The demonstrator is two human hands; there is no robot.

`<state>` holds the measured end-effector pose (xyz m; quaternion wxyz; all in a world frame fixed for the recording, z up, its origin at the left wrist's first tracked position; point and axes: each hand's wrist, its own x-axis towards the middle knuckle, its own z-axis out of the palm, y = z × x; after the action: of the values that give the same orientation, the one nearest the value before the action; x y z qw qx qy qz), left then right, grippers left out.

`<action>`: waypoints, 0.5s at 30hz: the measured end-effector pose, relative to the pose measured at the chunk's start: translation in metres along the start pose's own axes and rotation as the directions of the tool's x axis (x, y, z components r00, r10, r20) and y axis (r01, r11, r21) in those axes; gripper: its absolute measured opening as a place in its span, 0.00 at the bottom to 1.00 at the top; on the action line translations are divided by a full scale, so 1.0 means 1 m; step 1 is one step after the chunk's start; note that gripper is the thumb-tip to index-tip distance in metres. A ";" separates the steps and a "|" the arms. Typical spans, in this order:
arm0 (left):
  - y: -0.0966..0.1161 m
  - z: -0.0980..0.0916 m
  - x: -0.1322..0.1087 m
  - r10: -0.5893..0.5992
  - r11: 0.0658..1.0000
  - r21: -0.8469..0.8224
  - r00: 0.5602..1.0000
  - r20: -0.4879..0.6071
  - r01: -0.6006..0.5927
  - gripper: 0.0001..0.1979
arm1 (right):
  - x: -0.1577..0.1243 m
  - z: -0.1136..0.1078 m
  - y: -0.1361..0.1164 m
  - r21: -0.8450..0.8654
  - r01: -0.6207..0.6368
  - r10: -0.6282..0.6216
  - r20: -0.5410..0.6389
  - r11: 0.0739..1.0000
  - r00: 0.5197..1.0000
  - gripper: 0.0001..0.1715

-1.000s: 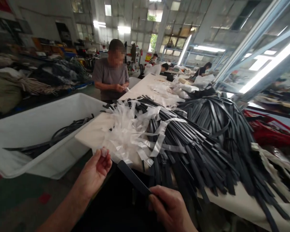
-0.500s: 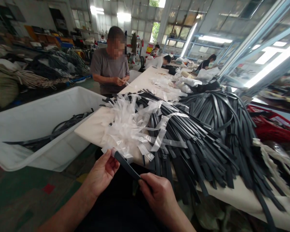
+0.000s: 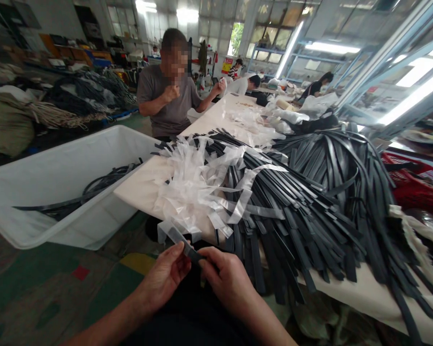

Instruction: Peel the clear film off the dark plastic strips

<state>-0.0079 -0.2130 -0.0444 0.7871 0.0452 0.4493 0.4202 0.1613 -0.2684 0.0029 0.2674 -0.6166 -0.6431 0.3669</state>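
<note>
A short stretch of black strip [image 3: 192, 254] runs between my two hands just off the table's near edge. My left hand [image 3: 171, 271] pinches it between thumb and fingertips. My right hand [image 3: 226, 275] is closed round it a little farther along. Beyond my left fingertips, a translucent plastic film strip [image 3: 173, 233] sticks out toward the table; how it joins the black strip is hidden by my fingers. A loose heap of similar film strips [image 3: 187, 187] lies in front of my hands. A thick bundle of black strips [image 3: 285, 211] spreads to the right of it.
A white tub [image 3: 94, 226] with several black strips inside stands at left. The pale table [image 3: 139, 187] reaches away from me. Across it a co-worker [image 3: 169, 101] sits with both hands raised. At right are more black strips [image 3: 353, 173] and a red basket [image 3: 418, 192].
My hands have come closer together, my left sliding along the black strip toward my right. More of the film end now shows past my left fingers. The co-worker's hands have risen and parted.
</note>
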 end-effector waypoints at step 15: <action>-0.019 -0.021 0.003 -0.134 0.990 -0.048 0.991 -0.027 0.132 0.05 | 0.006 -0.009 -0.002 -0.086 -0.002 0.010 0.098 0.996 0.995 0.27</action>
<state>-0.0107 -0.2297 -0.0674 0.8073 -0.0094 0.4535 0.3776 0.1670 -0.2614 0.0089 0.2077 -0.6106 -0.6688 0.3698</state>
